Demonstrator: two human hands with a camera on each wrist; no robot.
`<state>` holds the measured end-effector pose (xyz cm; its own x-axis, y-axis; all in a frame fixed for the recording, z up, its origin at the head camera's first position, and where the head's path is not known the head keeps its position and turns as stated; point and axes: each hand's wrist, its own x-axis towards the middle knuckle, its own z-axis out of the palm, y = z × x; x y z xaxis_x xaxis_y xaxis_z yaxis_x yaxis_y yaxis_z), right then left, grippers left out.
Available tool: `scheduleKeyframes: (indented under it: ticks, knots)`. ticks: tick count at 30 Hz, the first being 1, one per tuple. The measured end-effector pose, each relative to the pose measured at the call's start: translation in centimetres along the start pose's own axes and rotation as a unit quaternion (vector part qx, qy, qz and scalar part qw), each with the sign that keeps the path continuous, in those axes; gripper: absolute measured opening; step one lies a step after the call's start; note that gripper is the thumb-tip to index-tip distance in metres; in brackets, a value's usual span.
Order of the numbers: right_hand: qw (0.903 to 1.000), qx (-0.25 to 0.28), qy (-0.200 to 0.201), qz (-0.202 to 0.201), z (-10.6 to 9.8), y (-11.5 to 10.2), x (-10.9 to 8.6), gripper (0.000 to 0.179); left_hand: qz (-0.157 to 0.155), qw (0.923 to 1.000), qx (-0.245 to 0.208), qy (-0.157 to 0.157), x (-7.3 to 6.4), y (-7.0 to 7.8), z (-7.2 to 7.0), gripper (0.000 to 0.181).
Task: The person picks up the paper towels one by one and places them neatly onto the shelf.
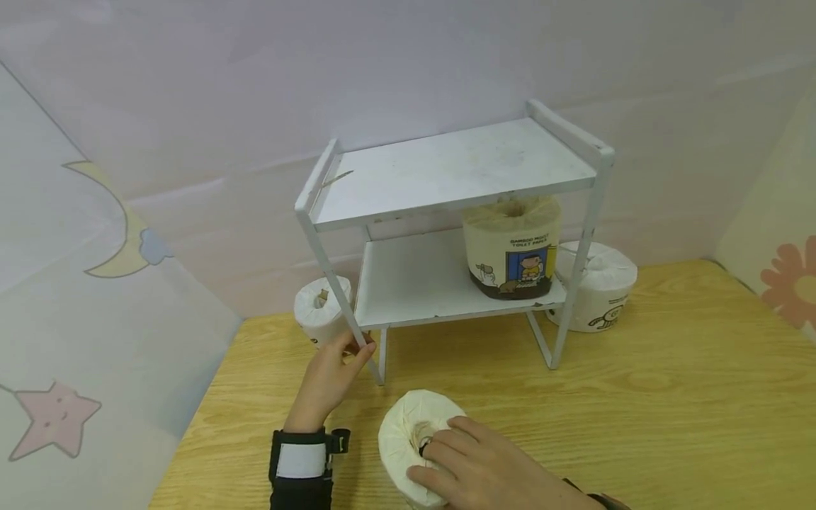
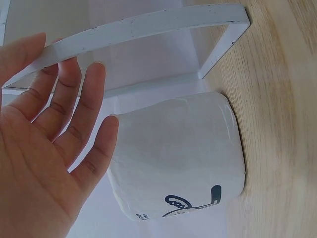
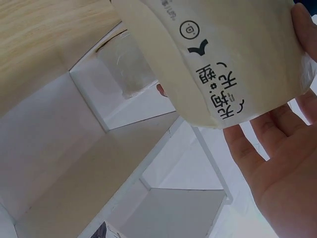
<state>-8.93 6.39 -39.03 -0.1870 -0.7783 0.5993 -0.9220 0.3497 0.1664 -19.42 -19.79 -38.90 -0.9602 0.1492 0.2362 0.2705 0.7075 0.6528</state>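
My left hand (image 1: pixel 326 379) is at the front left leg of a small white two-tier shelf (image 1: pixel 440 173). In the left wrist view the leg (image 2: pixel 148 28) passes between the thumb and the fingers, which hold it lightly. My right hand (image 1: pixel 487 467) grips a wrapped toilet paper roll (image 1: pixel 403 428) from above, in front of the shelf, with fingertips at its centre hole. The right wrist view shows dark lettering on this roll (image 3: pixel 242 54), with fingers and thumb on opposite sides of its top. Whether its base touches the table cannot be told.
On the lower tier, at the right, stands a printed toilet paper roll (image 1: pixel 510 248). Another roll (image 1: pixel 602 283) stands on the table right of the shelf, and a third (image 1: pixel 319 304) behind its left leg. The wooden table (image 1: pixel 669 411) meets a pale wall (image 1: pixel 408 64) behind.
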Motion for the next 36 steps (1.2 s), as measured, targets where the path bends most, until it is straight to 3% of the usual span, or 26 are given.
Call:
scheduleKeyframes:
  ticks: [6,15,36]
  knots:
    - [0.9993,0.018,-0.023,0.023,-0.16,-0.2,-0.14,0.04,0.004,1.0,0.001,0.0,-0.01,0.17,-0.07,0.018]
    - [0.9998,-0.002,0.011,-0.015,0.11,-0.13,0.14,0.036,0.002,1.0,0.003,0.003,0.0,0.44,-0.15,0.016]
    - [0.9991,-0.011,0.018,-0.037,-0.7,0.05,0.43,0.035,0.0,0.9999,0.015,0.006,-0.14,0.4,-0.1,0.015]
